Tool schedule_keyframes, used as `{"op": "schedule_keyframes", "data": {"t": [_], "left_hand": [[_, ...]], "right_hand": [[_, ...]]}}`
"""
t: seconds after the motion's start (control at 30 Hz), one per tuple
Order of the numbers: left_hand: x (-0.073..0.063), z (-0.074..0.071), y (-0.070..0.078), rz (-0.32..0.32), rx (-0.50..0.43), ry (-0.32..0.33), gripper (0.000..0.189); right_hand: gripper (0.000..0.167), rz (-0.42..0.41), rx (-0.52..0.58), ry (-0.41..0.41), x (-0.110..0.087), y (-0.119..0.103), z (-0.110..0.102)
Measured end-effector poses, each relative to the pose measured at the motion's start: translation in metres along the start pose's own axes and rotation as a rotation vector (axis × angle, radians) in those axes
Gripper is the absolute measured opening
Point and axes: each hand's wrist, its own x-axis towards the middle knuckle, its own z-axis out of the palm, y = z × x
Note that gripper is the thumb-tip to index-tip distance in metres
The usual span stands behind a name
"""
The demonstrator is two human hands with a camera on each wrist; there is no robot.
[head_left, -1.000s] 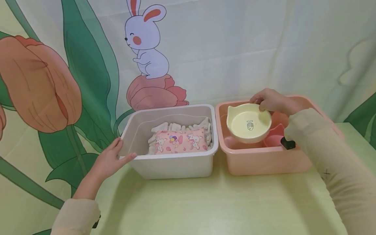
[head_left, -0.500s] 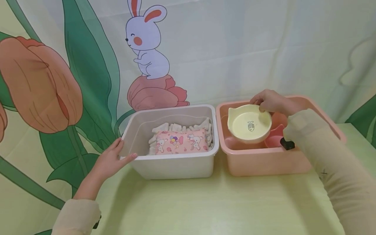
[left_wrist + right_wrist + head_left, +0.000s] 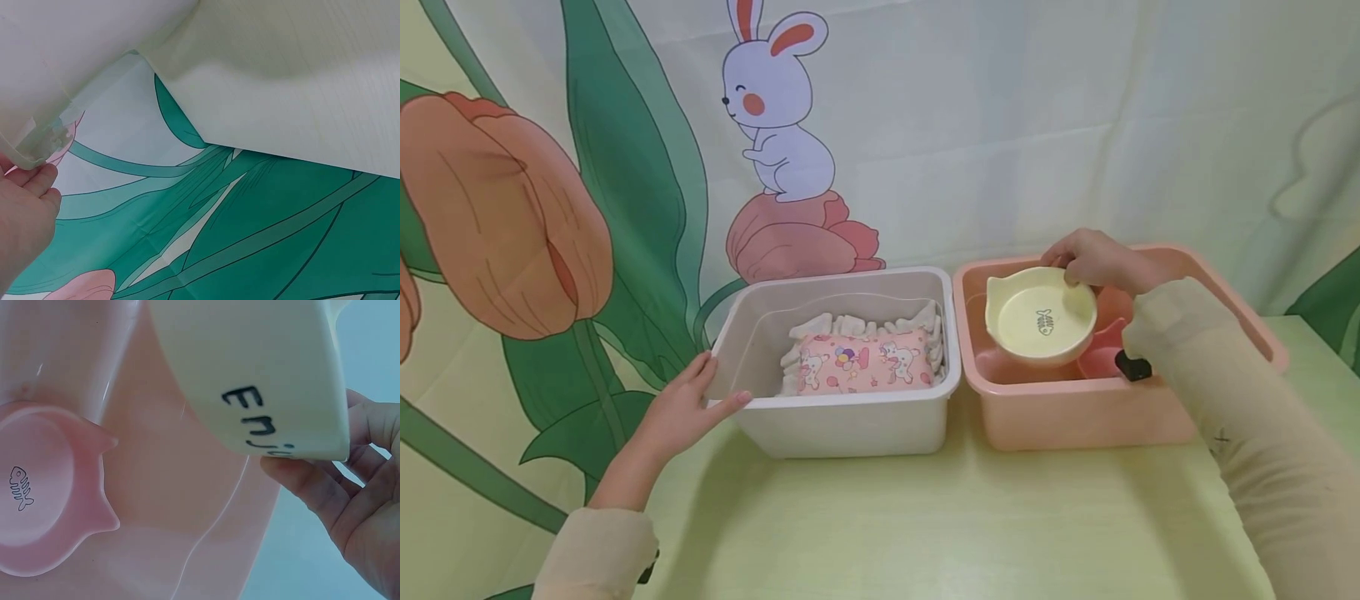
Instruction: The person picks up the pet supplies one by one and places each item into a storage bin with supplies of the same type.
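My right hand pinches the rim of a cream cat-eared bowl, tilted over the peach bin, a fish skeleton drawn inside it. The right wrist view shows black lettering on the outside of the cream bowl, thumb and fingers either side of its edge. Lower in the bin lies a pink cat-eared bowl, partly covered by the sleeve in the head view. My left hand holds the left front corner of the white bin, its fingertips curled at the rim in the left wrist view.
Inside the white bin sits a pink printed cushion with white ruffles. Both bins stand side by side on a pale table. Behind them hangs a cloth backdrop printed with a rabbit and tulips.
The whole head view shifts very slightly to the right. Both hands keep their holds, and the cream bowl stays over the peach bin.
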Motion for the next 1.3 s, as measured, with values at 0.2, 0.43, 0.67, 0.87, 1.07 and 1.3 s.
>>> {"op": "schedule_keyframes", "data": {"t": [0.2,0.43,0.67,0.87,1.07,1.3], "left_hand": [[0.001,0.002,-0.002,0.015,0.006,0.011,0.088],[0.002,0.002,-0.002,0.010,0.001,0.007,0.089],[0.002,0.002,-0.002,0.019,0.007,0.018,0.088],[0.002,0.002,-0.002,0.005,-0.001,0.005,0.089],[0.001,0.001,-0.002,0.006,0.006,0.005,0.089],[0.000,-0.001,-0.002,0.007,0.000,0.003,0.089]], "right_hand": [[0.040,-0.014,-0.003,-0.006,0.003,0.001,0.002],[0.039,-0.031,-0.016,-0.006,0.007,0.001,0.002],[0.040,-0.031,-0.026,-0.003,0.012,0.003,0.005],[0.040,-0.046,-0.038,0.001,0.015,0.002,0.007],[0.041,-0.042,-0.049,-0.006,0.018,0.003,0.009],[0.043,-0.038,-0.061,-0.018,0.020,0.005,0.012]]}}
